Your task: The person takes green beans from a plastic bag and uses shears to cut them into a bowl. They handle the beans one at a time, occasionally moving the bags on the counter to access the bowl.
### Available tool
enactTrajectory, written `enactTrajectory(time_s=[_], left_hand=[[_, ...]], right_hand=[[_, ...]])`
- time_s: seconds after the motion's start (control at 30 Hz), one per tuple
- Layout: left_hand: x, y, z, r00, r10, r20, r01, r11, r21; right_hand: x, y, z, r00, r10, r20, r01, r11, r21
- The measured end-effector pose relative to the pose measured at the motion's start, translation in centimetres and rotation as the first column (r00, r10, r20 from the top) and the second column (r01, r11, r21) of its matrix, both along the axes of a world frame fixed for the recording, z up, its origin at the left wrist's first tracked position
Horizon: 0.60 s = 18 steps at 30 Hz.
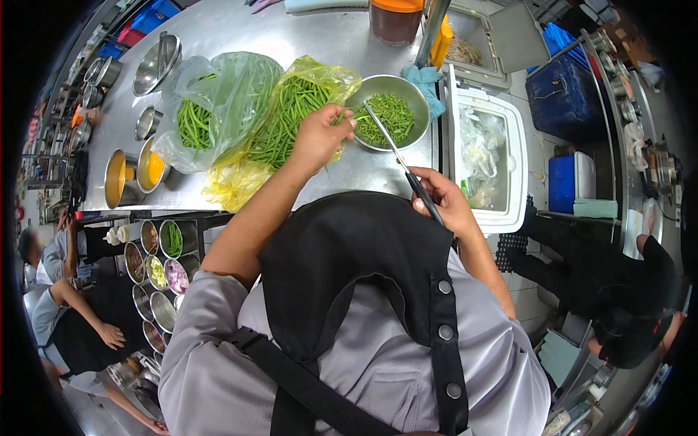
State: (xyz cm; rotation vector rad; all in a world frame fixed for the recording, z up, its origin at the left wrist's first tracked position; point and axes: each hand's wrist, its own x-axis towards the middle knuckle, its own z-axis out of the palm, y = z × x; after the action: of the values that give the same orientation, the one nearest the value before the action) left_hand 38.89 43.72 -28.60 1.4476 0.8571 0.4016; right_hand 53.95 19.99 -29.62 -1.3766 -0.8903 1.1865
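My left hand [325,136] is closed in a pinch on green beans [359,116], at the left rim of a steel bowl [420,133]. Short-cut green beans [391,116] lie in that bowl. A long, narrow-bladed knife [385,134] with a black handle is in my right hand [445,202], its blade slanting across the bowl close to the held beans. Left of the bowl, a yellow plastic bag [314,69] lies open with whole green beans [294,109] in it. Beside it, a clear plastic bag [243,87] holds more long beans.
Steel containers with orange contents [153,168] stand on the steel table [218,33] at left. An orange-lidded tub [395,25] and a blue cloth [425,83] are behind the bowl. An open white cooler [515,174] adjoins the table's right. Co-workers are at left [94,320] and right [618,291].
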Motion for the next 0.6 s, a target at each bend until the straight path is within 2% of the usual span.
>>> enactTrajectory(time_s=[0.27,0.43,0.6], left_hand=[[0.4,-0.1,0.0,0.999,-0.047,-0.002,0.048,0.998,0.045],[0.4,0.0,0.2,0.99,-0.124,-0.075,0.127,0.991,0.043],[0.4,0.0,0.3,0.986,-0.129,-0.101,0.134,0.99,0.042]], right_hand=[[0.0,0.2,0.7,0.998,0.043,0.051,-0.042,0.999,-0.024],[0.0,0.3,1.0,0.996,0.054,0.077,-0.051,0.998,-0.039],[0.2,0.4,0.8,0.99,0.074,0.122,-0.071,0.997,-0.026]])
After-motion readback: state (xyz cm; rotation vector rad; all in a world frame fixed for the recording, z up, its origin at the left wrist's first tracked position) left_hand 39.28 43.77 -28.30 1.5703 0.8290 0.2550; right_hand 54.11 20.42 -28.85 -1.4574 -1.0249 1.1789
